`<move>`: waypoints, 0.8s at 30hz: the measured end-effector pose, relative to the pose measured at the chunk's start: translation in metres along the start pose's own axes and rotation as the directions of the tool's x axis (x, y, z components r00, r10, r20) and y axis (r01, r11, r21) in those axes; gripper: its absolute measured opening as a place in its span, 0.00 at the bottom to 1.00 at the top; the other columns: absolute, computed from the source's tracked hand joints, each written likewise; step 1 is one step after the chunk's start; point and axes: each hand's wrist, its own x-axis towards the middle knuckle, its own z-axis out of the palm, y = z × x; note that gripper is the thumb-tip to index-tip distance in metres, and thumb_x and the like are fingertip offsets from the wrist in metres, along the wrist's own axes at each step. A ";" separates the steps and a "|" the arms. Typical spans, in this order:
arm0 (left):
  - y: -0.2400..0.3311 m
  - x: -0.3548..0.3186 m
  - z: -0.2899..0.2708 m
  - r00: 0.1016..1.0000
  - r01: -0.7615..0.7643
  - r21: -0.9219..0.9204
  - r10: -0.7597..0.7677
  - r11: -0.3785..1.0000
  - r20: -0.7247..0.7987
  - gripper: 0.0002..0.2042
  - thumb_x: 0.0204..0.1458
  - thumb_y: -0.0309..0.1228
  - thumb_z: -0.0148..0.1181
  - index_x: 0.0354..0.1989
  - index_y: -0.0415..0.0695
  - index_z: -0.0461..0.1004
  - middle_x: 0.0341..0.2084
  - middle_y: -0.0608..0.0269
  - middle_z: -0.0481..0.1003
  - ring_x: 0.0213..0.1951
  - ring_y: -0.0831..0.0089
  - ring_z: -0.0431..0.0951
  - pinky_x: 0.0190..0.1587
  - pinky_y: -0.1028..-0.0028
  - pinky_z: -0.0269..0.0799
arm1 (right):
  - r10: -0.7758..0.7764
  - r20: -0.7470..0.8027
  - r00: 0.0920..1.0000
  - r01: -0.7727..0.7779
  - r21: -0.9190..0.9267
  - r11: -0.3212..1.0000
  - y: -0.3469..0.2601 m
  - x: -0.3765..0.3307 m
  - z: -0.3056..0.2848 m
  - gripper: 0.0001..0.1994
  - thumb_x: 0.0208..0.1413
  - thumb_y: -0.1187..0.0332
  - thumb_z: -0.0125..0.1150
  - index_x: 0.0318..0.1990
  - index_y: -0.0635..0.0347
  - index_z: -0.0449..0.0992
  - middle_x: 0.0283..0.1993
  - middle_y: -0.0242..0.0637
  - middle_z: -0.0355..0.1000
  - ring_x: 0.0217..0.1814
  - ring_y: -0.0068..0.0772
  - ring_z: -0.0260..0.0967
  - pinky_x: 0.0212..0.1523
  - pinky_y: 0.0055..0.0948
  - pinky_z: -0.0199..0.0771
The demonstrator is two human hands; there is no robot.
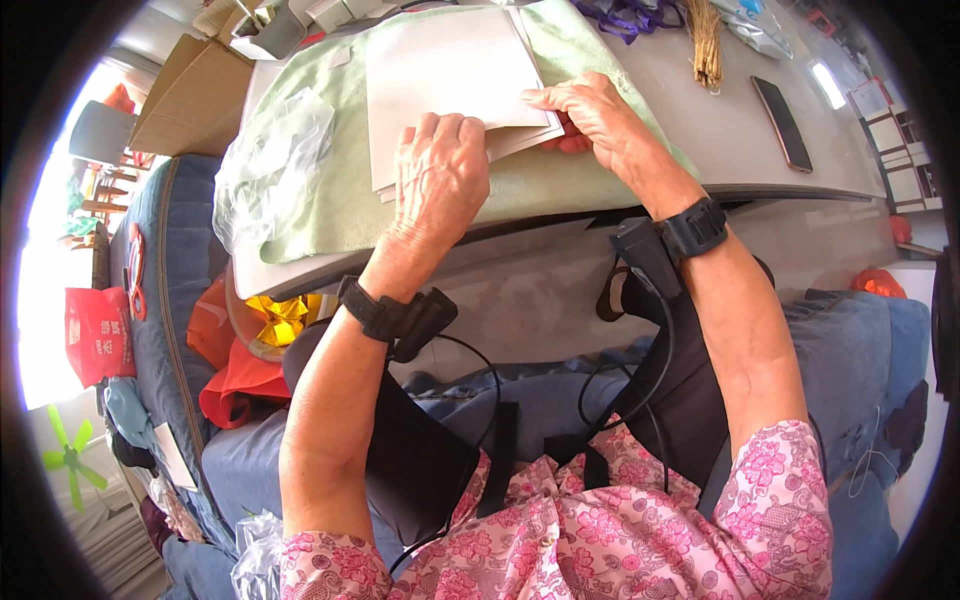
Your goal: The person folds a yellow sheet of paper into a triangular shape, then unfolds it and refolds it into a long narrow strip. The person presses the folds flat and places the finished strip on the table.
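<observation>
A small stack of white paper sheets (440, 75) lies on a pale green cloth (330, 195) on the table. My left hand (440, 180) is closed at the near edge of the top sheet, fingers curled and knuckles up; its thumb is hidden. At the right edge, my right hand (595, 120) pinches the same sheet, thumb on top and the other fingers underneath. Between the two hands the sheet's near edge lifts and bows a little away from the sheets below. Each wrist wears a black strap with a dark module.
Crumpled clear plastic (275, 165) lies left of the sheets. A phone (782, 123), a straw bundle (703, 45) and purple ribbon (630, 15) are on the table's right side. A cardboard box (195, 100) stands at the left. Below the table edge sits a gold bow (280, 320).
</observation>
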 end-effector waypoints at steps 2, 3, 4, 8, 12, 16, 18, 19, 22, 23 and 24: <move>-0.001 0.000 -0.002 1.000 -0.004 0.009 0.004 1.000 -0.009 0.04 0.44 0.22 0.55 0.30 0.40 0.71 0.27 0.56 0.73 0.34 0.58 0.73 0.38 0.60 0.66 | 0.016 0.000 1.000 -0.016 -0.010 1.000 -0.001 0.000 -0.002 0.14 0.54 0.57 0.66 0.33 0.60 0.80 0.26 0.31 0.73 0.24 0.26 0.74 0.23 0.24 0.69; -0.002 -0.001 -0.003 1.000 -0.011 0.013 0.011 1.000 -0.023 0.04 0.44 0.22 0.55 0.30 0.40 0.71 0.27 0.56 0.72 0.33 0.58 0.72 0.38 0.60 0.66 | 0.023 -0.003 1.000 -0.023 -0.018 1.000 -0.001 -0.001 -0.001 0.14 0.54 0.57 0.66 0.32 0.60 0.80 0.26 0.32 0.73 0.24 0.27 0.74 0.23 0.24 0.69; -0.003 -0.001 -0.002 0.999 -0.018 0.012 0.019 1.000 -0.040 0.04 0.44 0.22 0.54 0.30 0.40 0.70 0.26 0.56 0.72 0.33 0.58 0.72 0.38 0.60 0.66 | 0.030 -0.011 0.999 -0.030 -0.029 0.999 -0.001 -0.002 -0.003 0.14 0.54 0.56 0.66 0.32 0.60 0.79 0.26 0.32 0.73 0.23 0.27 0.74 0.23 0.24 0.69; -0.002 0.000 0.000 0.999 -0.021 0.010 0.021 1.000 -0.040 0.04 0.44 0.21 0.53 0.29 0.40 0.69 0.24 0.57 0.70 0.32 0.58 0.71 0.37 0.60 0.66 | 0.027 -0.007 1.000 -0.027 -0.048 0.998 0.001 -0.003 -0.012 0.15 0.55 0.57 0.65 0.31 0.61 0.79 0.27 0.34 0.75 0.23 0.27 0.74 0.23 0.24 0.70; -0.005 -0.002 -0.005 0.999 0.005 0.007 -0.004 1.000 -0.041 0.04 0.44 0.21 0.54 0.29 0.41 0.68 0.24 0.56 0.70 0.32 0.57 0.71 0.36 0.60 0.66 | 0.080 -0.030 0.996 -0.083 -0.093 0.992 -0.002 -0.003 -0.004 0.15 0.56 0.58 0.64 0.30 0.63 0.78 0.26 0.36 0.75 0.23 0.28 0.74 0.23 0.23 0.71; -0.007 0.001 -0.001 0.991 0.041 -0.037 -0.046 0.998 -0.124 0.03 0.44 0.22 0.55 0.28 0.41 0.69 0.23 0.56 0.70 0.31 0.56 0.71 0.34 0.59 0.66 | 0.107 -0.031 0.994 -0.110 -0.134 0.985 -0.006 -0.003 -0.006 0.15 0.56 0.59 0.64 0.29 0.63 0.77 0.24 0.36 0.74 0.23 0.28 0.74 0.22 0.22 0.70; -0.008 0.001 -0.003 0.990 0.055 -0.049 -0.061 0.997 -0.129 0.03 0.45 0.22 0.56 0.28 0.41 0.69 0.23 0.56 0.70 0.30 0.56 0.71 0.34 0.58 0.66 | 0.080 -0.017 0.997 -0.081 -0.138 0.987 -0.006 -0.005 -0.007 0.14 0.56 0.60 0.63 0.27 0.63 0.76 0.23 0.35 0.73 0.23 0.28 0.74 0.21 0.23 0.69; -0.009 0.002 -0.003 0.989 0.061 -0.055 -0.068 0.997 -0.133 0.03 0.45 0.22 0.56 0.27 0.41 0.69 0.23 0.56 0.70 0.30 0.56 0.71 0.33 0.58 0.66 | 0.065 -0.011 0.998 -0.065 -0.141 0.988 -0.006 -0.005 -0.008 0.14 0.56 0.60 0.63 0.26 0.62 0.76 0.22 0.34 0.73 0.23 0.28 0.74 0.21 0.23 0.69; -0.011 0.003 -0.002 0.984 0.051 -0.079 -0.064 0.996 -0.169 0.03 0.46 0.22 0.56 0.27 0.42 0.69 0.22 0.56 0.70 0.29 0.56 0.71 0.33 0.58 0.66 | 0.024 -0.012 1.000 -0.026 -0.170 0.985 -0.002 -0.004 -0.008 0.15 0.55 0.61 0.63 0.23 0.61 0.73 0.21 0.33 0.70 0.21 0.26 0.71 0.20 0.23 0.67; -0.011 0.004 -0.003 0.984 0.057 -0.085 -0.070 0.995 -0.163 0.03 0.45 0.22 0.56 0.27 0.42 0.68 0.22 0.56 0.70 0.29 0.56 0.71 0.33 0.58 0.66 | 0.013 0.002 1.000 -0.012 -0.182 0.983 -0.002 -0.004 -0.009 0.15 0.55 0.61 0.64 0.22 0.61 0.73 0.21 0.32 0.70 0.20 0.25 0.69 0.20 0.23 0.66; -0.010 0.004 -0.004 0.984 0.064 -0.090 -0.077 0.994 -0.158 0.03 0.45 0.22 0.56 0.26 0.42 0.68 0.22 0.56 0.70 0.30 0.55 0.71 0.33 0.58 0.66 | 0.002 0.017 1.000 0.002 -0.195 0.981 -0.002 -0.003 -0.011 0.15 0.54 0.61 0.64 0.22 0.60 0.73 0.21 0.32 0.70 0.20 0.24 0.68 0.20 0.23 0.66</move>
